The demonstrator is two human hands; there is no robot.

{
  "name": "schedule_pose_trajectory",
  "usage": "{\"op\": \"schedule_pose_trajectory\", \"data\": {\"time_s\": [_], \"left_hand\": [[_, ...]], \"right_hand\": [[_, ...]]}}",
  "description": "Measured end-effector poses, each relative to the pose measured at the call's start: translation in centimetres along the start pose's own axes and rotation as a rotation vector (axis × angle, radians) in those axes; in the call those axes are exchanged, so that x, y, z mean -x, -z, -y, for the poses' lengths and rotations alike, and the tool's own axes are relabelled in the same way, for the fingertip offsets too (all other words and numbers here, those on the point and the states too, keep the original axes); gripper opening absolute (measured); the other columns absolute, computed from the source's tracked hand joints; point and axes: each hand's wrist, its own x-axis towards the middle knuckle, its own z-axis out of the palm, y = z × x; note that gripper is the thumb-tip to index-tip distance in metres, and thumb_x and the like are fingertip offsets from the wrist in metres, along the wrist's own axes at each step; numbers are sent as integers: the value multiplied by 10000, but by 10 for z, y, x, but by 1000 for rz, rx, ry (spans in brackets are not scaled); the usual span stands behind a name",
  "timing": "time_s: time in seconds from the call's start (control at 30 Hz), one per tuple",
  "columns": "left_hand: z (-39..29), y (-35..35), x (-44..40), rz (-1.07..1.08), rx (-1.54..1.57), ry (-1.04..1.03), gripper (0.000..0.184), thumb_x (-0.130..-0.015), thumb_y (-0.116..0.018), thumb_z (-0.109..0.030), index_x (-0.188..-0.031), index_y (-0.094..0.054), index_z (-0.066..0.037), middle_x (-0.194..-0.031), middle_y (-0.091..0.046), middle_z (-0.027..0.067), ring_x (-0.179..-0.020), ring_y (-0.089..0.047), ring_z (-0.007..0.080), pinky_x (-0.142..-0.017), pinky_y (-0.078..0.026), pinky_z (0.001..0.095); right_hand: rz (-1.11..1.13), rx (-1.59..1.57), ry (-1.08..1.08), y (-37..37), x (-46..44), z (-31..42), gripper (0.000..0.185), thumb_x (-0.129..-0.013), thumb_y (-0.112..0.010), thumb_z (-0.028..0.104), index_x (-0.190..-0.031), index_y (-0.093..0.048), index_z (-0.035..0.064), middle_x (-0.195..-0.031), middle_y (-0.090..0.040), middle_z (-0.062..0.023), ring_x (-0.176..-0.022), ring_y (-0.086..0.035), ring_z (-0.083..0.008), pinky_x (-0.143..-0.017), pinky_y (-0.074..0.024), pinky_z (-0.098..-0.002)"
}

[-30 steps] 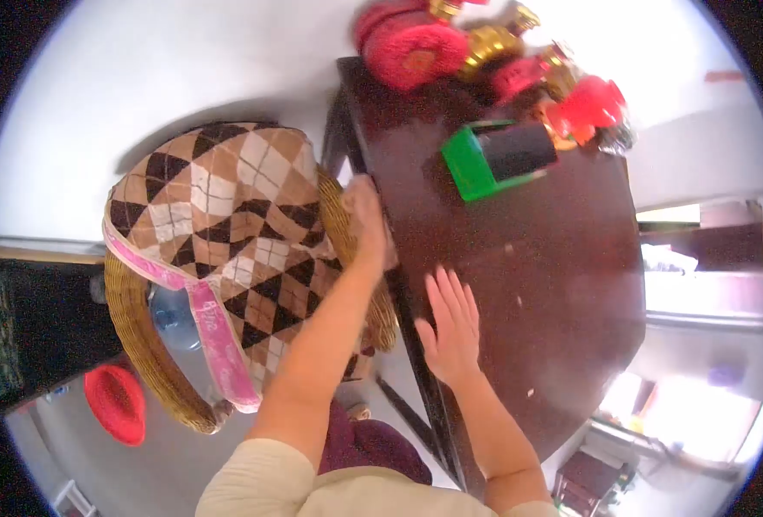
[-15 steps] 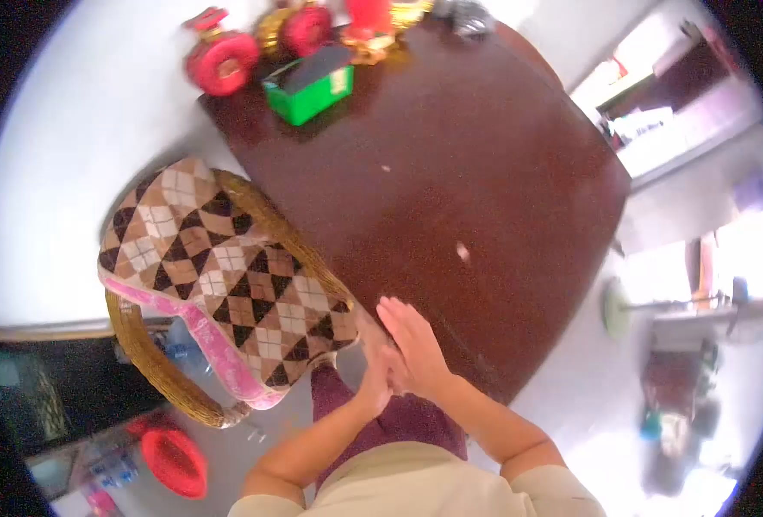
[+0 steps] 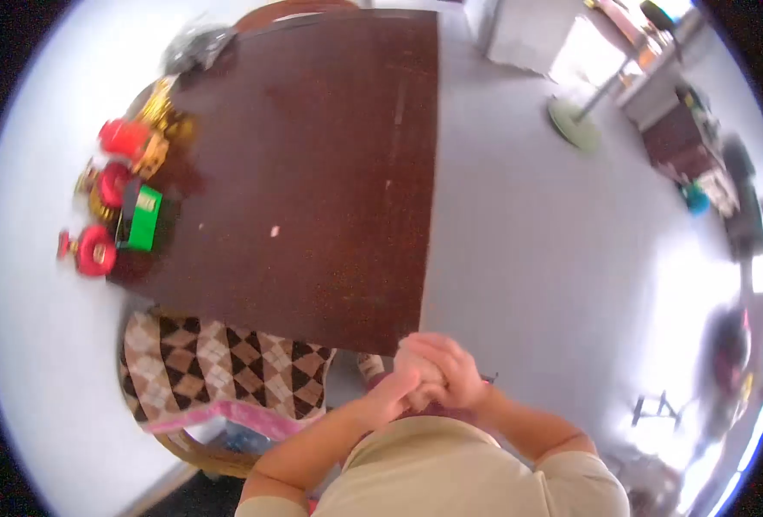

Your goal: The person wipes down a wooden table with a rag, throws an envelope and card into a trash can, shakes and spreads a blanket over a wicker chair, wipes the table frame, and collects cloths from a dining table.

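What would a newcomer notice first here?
Probably the big dark table, spread across the upper left and middle of the view. Next, the bright green box and red-and-gold ornaments at its left end, and the diamond-patterned cover at lower left. The left hand and right hand meet near the table's closest corner.

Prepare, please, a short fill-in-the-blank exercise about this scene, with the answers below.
1. The left hand and right hand are ____ (apart or clasped).
2. The box on the dark table is black and bright ____.
3. The cloth on the chair has a ____ border.

Missing words: clasped; green; pink.
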Motion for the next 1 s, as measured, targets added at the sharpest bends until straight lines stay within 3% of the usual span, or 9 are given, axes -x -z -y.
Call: {"op": "schedule_pose_trajectory", "data": {"time_s": [0.1,0.27,0.33,0.6,0.63,0.7,0.87,0.93,1.0], "left_hand": [[-49,-21,-25,82,-494,108,622,-885,-497,-424,-1324,-314,-24,-1230,-495,90,-1107,-479,152,-897,-401,279],[-106,-14,-54,-402,-1317,-229,271,-818,-604,-152,-1054,-616,-19,-1007,-634,158,-874,-628,194,-760,-494,302],[-121,8,-79,-412,-1694,-522,232,-849,-540,-100,-1058,-609,-26,-1157,-570,156,-1113,-522,271,-953,-385,349],[-177,92,-197,-468,-2191,-718,462,-929,-370,-243,-1320,-337,1,-1388,-308,186,-1284,-284,353,-1055,-225,426],[-176,91,-203,-571,-2299,-621,481,-936,-327,-268,-1347,-296,-21,-1405,-283,174,-1305,-250,333,-1069,-195,416],[-171,84,-205,-609,-2317,-597,474,-935,-320,-256,-1349,-296,-27,-1408,-280,170,-1309,-246,326,-1070,-192,412],[-172,75,-206,-623,-2304,-562,472,-921,-326,-237,-1341,-310,-22,-1398,-298,170,-1299,-266,317,-1066,-191,415],[-171,70,-207,-619,-2283,-554,467,-918,-320,-220,-1333,-319,-6,-1390,-308,175,-1290,-279,324,-1063,-193,418],[-172,69,-209,-610,-2275,-547,461,-918,-315,-210,-1329,-324,-1,-1390,-309,175,-1288,-281,329,-1060,-196,417]], "right_hand": [[-388,-412,-348,-27,58,-66,460,-884,-490,368,-1179,-443,19,-1105,-536,-172,-953,-574,-290,-828,-474,-413],[-1031,-958,-924,-33,23,-47,335,-956,-336,244,-1196,-435,33,-1130,-513,-138,-1039,-527,-259,-892,-438,-398],[-531,-394,-803,-61,23,-59,385,-953,-299,230,-1280,-377,43,-1278,-426,-151,-1208,-389,-282,-1031,-284,-428],[-552,-461,-665,-100,-11,-103,474,-928,-376,267,-1380,-271,172,-1451,-206,-109,-1361,-121,-270,-1062,-39,-513],[-626,-789,-668,-100,-25,-118,486,-913,-400,246,-1379,-271,190,-1449,-208,-114,-1360,-125,-269,-1060,-38,-522],[-677,-483,-583,-89,-39,-138,518,-881,-438,169,-1371,-272,144,-1430,-245,-125,-1341,-195,-258,-1075,-92,-474],[-755,-1718,-497,-106,-8,-102,503,-870,-433,113,-1346,-286,40,-1405,-300,-128,-1323,-238,-243,-1084,-170,-343],[-555,-513,-467,-96,14,-89,501,-874,-410,84,-1354,-276,29,-1407,-295,-135,-1333,-214,-252,-1093,-149,-380],[-628,-565,-288,-91,0,-107,477,-907,-394,124,-1350,-268,-1,-1423,-262,-127,-1332,-220,-222,-1087,-158,-349]]}}
